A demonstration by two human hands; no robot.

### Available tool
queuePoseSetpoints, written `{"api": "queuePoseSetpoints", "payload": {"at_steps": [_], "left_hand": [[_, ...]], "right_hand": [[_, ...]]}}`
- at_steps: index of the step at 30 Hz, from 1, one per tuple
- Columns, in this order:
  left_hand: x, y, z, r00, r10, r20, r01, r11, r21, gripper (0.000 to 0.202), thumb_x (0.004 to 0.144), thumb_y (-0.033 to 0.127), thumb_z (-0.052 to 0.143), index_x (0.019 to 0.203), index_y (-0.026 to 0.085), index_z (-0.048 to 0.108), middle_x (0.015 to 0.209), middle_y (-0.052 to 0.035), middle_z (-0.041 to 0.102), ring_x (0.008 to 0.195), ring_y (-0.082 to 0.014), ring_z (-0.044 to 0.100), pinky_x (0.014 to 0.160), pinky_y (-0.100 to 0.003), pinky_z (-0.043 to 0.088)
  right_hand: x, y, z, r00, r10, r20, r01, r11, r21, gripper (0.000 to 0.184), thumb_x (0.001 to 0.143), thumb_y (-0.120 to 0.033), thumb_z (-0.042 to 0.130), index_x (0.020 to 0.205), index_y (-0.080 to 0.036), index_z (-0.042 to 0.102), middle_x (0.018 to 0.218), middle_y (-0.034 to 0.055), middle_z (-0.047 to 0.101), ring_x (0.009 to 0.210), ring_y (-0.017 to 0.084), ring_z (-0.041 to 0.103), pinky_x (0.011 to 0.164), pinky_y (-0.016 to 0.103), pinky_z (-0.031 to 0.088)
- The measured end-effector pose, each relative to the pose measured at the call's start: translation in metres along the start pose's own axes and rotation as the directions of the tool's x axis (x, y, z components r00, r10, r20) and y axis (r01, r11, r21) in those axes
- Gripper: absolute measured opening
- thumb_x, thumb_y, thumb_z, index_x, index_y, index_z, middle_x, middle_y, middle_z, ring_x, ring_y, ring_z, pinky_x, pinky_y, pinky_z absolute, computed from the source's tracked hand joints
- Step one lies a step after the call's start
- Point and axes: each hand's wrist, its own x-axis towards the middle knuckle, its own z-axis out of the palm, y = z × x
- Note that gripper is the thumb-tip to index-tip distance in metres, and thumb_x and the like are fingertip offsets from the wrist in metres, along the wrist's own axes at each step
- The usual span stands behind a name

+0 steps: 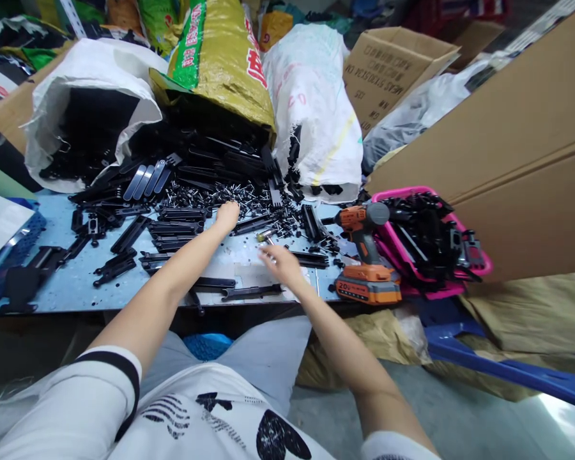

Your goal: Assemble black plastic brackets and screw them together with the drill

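My left hand (227, 216) reaches into the front of a heap of small screws (239, 195), its fingers curled down among them. What it pinches is hidden. My right hand (282, 263) hovers over the table in front of the heap, fingers bent together. A small shiny bit shows at its fingertips, too small to name. Just beyond them is a small metal piece with a yellowish end (264, 236). Two long black plastic parts, a left one (215, 282) and a right one (252, 292), lie near the table's front edge. Stacked black parts (177, 229) lie left of my left hand.
An orange cordless drill (364, 255) stands right of my right hand, beside a pink basket (483, 267) of black parts. Behind the heap lie a white sack (141, 83), a yellow-green sack (225, 70) and another white sack (316, 115). Cardboard (522, 147) walls the right side.
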Motion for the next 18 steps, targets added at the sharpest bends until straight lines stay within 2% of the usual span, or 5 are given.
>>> {"api": "queuePoseSetpoints", "payload": {"at_steps": [4, 8, 10, 13, 18], "left_hand": [[-0.017, 0.001, -0.008, 0.997, 0.073, 0.029, -0.073, 0.997, 0.003, 0.029, 0.079, -0.005, 0.039, 0.1, -0.001, 0.058, 0.107, -0.0236, 0.055, 0.1, -0.0283, 0.058, 0.085, -0.036, 0.045], [-0.064, -0.018, -0.025, 0.981, 0.152, -0.117, -0.161, 0.984, -0.073, 0.026, 0.085, 0.006, 0.044, 0.108, 0.009, 0.054, 0.109, -0.0152, 0.057, 0.099, -0.0233, 0.058, 0.084, -0.033, 0.045], [-0.101, -0.039, -0.028, 0.925, 0.175, -0.337, -0.254, 0.945, -0.206, 0.02, 0.086, 0.016, 0.051, 0.104, 0.012, 0.055, 0.103, -0.011, 0.06, 0.096, -0.0204, 0.058, 0.083, -0.03, 0.045], [-0.163, -0.076, -0.018, 0.814, 0.018, -0.581, -0.279, 0.889, -0.362, 0.022, 0.086, 0.031, 0.055, 0.1, 0.014, 0.056, 0.089, -0.0059, 0.062, 0.077, -0.0148, 0.06, 0.074, -0.027, 0.047], [-0.228, -0.109, 0.018, 0.71, -0.064, -0.701, -0.281, 0.887, -0.366, 0.022, 0.084, 0.032, 0.059, 0.096, 0.013, 0.057, 0.08, -0.004, 0.063, 0.066, -0.0114, 0.059, 0.067, -0.025, 0.048]], "right_hand": [[0.078, 0.053, -0.014, 0.932, 0.326, -0.158, -0.354, 0.913, -0.203, 0.03, 0.091, -0.027, 0.044, 0.114, -0.013, 0.057, 0.112, 0.0138, 0.057, 0.1, 0.022, 0.052, 0.083, 0.032, 0.038], [0.124, 0.084, -0.009, 0.895, 0.437, -0.094, -0.445, 0.852, -0.275, 0.029, 0.089, -0.022, 0.047, 0.113, -0.007, 0.052, 0.111, 0.019, 0.054, 0.096, 0.019, 0.048, 0.078, 0.032, 0.034], [0.131, 0.089, -0.006, 0.885, 0.461, -0.073, -0.462, 0.845, -0.269, 0.027, 0.088, -0.022, 0.048, 0.109, -0.004, 0.052, 0.103, 0.0193, 0.057, 0.088, 0.017, 0.048, 0.076, 0.032, 0.033], [0.128, 0.091, -0.007, 0.885, 0.46, -0.073, -0.462, 0.849, -0.257, 0.027, 0.083, -0.021, 0.053, 0.104, -0.004, 0.053, 0.094, 0.0172, 0.059, 0.081, 0.016, 0.048, 0.073, 0.032, 0.033], [0.111, 0.071, -0.01, 0.906, 0.392, -0.159, -0.419, 0.884, -0.209, 0.028, 0.08, -0.027, 0.054, 0.102, -0.008, 0.054, 0.09, 0.013, 0.06, 0.08, 0.017, 0.05, 0.075, 0.032, 0.034]]}}
